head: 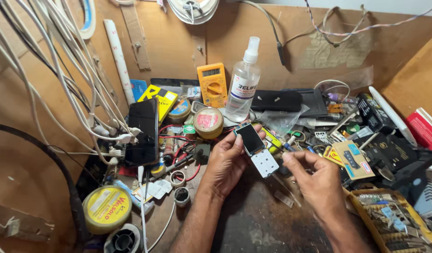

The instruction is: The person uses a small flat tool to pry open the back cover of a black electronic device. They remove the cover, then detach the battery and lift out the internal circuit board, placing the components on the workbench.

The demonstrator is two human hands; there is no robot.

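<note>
My left hand holds a small opened keypad phone, its dark screen up and its white keypad board bare. My right hand hovers just right of the phone's lower end, thumb and fingers pinched together; whether something tiny sits between them I cannot tell. Both hands are over the dark worn middle of the workbench.
A clear spray bottle, a yellow multimeter, a round tin and a black smartphone stand behind. White cables hang at left. A yellow solder-paste tub sits front left, a yellow parts tray front right.
</note>
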